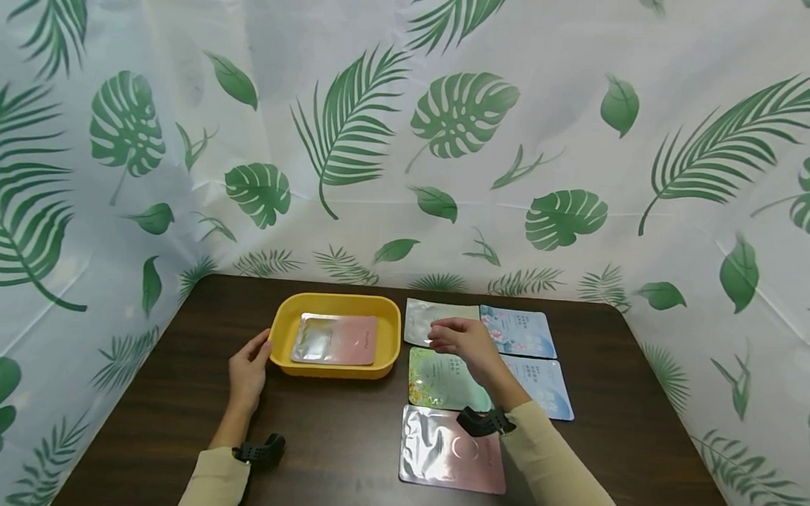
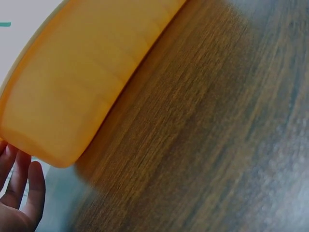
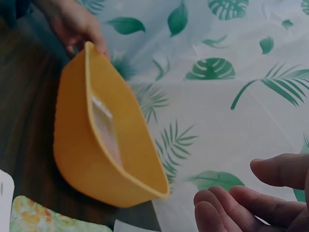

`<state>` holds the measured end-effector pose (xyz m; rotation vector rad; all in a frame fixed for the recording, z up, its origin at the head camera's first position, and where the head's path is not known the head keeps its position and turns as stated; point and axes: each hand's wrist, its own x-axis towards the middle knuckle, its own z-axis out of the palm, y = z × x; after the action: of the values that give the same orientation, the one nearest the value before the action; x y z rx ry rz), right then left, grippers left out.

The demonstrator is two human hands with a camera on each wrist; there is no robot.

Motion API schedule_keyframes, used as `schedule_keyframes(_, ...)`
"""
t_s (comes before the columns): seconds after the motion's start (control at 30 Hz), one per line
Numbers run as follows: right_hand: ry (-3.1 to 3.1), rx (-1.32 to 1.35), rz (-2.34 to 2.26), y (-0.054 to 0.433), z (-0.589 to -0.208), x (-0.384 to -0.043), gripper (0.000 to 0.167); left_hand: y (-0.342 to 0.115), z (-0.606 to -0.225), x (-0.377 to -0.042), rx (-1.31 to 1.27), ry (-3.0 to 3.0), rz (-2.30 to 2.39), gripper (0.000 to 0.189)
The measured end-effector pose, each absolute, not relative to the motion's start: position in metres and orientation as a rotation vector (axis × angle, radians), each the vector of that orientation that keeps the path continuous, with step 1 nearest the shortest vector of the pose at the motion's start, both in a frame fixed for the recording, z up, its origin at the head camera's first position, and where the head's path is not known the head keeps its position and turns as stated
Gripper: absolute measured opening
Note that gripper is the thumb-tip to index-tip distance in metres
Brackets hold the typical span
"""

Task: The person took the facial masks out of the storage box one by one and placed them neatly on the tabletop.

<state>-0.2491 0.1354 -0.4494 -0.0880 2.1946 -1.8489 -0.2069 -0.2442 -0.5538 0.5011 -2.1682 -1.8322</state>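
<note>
My left hand [image 1: 248, 370] is at the left end of a yellow plastic basin [image 1: 334, 371], its fingertips touching the rim, as the left wrist view also shows. One pink and silver foil sachet [image 1: 342, 340] lies flat inside. Over the flat packets on the right hovers my right hand [image 1: 465, 344], fingers loosely bent, nothing between thumb and fingertips. Below it are a pale silver sachet [image 1: 433, 313] and a green floral sachet [image 1: 441, 381], partly covered by hand and wrist. Two blue sachets [image 1: 523, 328] lie just right of these. Nearest me is another pink and silver sachet [image 1: 438, 455].
Everything stands on a dark wood-grain table [image 1: 345, 444]. Behind it hangs a white cloth [image 1: 372, 237] printed with green leaves. Each wrist wears a black band [image 1: 260, 450]. The basin's raised walls stand between the two hands.
</note>
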Motion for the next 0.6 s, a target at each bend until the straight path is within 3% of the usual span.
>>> schedule_keyframes(0.6, 2.212, -0.066, -1.687, 0.077, -0.425, -0.277, 0.033, -0.242, -0.550, -0.205, 0.526, -2.165, -1.832, 0.045)
